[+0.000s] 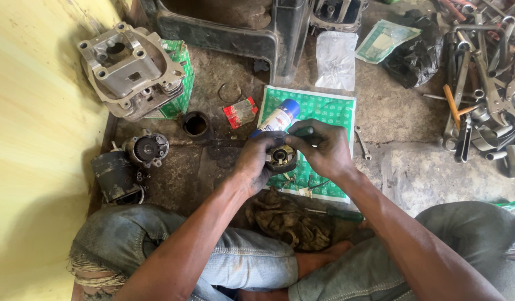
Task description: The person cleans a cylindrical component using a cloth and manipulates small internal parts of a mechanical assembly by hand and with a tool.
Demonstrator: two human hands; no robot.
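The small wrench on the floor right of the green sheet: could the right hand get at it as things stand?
Probably yes. The wrench lies uncovered on the bare floor just beside the right hand, with nothing between them. But that hand is busy on the round part held with the left hand, so it would have to let go first.

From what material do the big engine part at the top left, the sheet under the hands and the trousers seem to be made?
Engine part: cast metal, probably aluminium; dull pale grey, matt, with bolt holes.
Sheet: likely printed paper or thin card; flat, green and white pattern, smudged.
Trousers: denim; faded blue weave, frayed threads at the left knee.
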